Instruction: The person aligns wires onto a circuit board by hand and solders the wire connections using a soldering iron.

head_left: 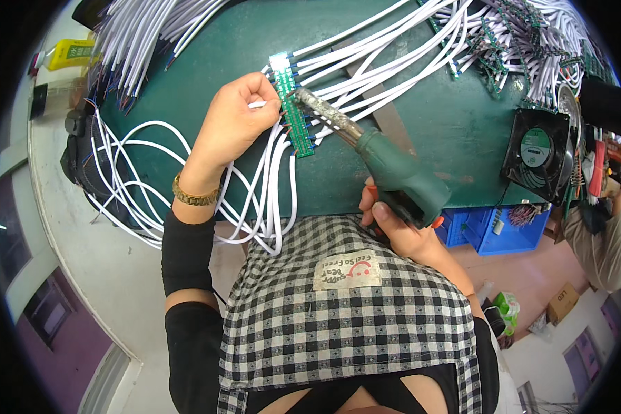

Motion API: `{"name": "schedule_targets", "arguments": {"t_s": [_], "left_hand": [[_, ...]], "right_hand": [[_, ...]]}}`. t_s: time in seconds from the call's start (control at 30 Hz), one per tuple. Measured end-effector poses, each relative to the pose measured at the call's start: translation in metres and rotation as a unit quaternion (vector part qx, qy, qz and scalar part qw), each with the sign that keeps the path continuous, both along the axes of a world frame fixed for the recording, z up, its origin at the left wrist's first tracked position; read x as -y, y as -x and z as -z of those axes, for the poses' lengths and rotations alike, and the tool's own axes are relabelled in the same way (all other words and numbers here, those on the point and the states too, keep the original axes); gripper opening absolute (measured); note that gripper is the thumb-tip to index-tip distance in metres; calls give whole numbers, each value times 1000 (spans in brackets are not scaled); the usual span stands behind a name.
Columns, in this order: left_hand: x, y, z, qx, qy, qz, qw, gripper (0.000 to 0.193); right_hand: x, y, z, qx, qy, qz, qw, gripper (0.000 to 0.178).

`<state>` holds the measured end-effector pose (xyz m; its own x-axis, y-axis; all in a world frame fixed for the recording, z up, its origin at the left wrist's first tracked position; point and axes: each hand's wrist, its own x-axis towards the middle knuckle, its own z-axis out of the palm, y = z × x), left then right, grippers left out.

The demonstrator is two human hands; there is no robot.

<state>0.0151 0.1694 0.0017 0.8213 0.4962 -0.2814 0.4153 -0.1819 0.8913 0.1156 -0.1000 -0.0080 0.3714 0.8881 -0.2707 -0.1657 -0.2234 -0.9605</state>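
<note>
Green bench (186, 103): left fingers (255, 93) pinch one white wire (257, 105), right hand (393, 224) grips one soldering iron (386, 165).

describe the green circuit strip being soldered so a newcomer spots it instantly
Start at the dark green work mat. Near its middle lies a narrow green circuit strip, between the left hand and the soldering iron. Unlike the loose boards piled top right, white wires fan from both its edges.

We see white cables (269, 200) | green circuit strip (293, 110) | dark green iron handle (403, 181) | green table mat (455, 124) | black-and-white checked apron (338, 324) | blue crate (497, 231) | black fan (537, 153) | gold bracelet (194, 196) | yellow bottle (69, 54)
</note>
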Motion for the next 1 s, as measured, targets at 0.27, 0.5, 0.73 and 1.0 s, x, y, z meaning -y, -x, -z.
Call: {"name": "schedule_targets", "arguments": {"t_s": [0.27,0.5,0.73,1.0], "left_hand": [[-3,0,4,17,2,5,1000,6],[-1,-1,2,6,-28,5,1000,6],[-5,4,-10,-25,-50,37,998,9],[48,12,-38,29,-445,-83,891,10]], "right_hand": [[-4,4,-6,-118,-84,93,985,14],[2,5,-3,-100,-96,71,988,28],[11,7,-6,-158,-107,122,974,37],[7,9,-5,-144,-110,163,970,43]]}}
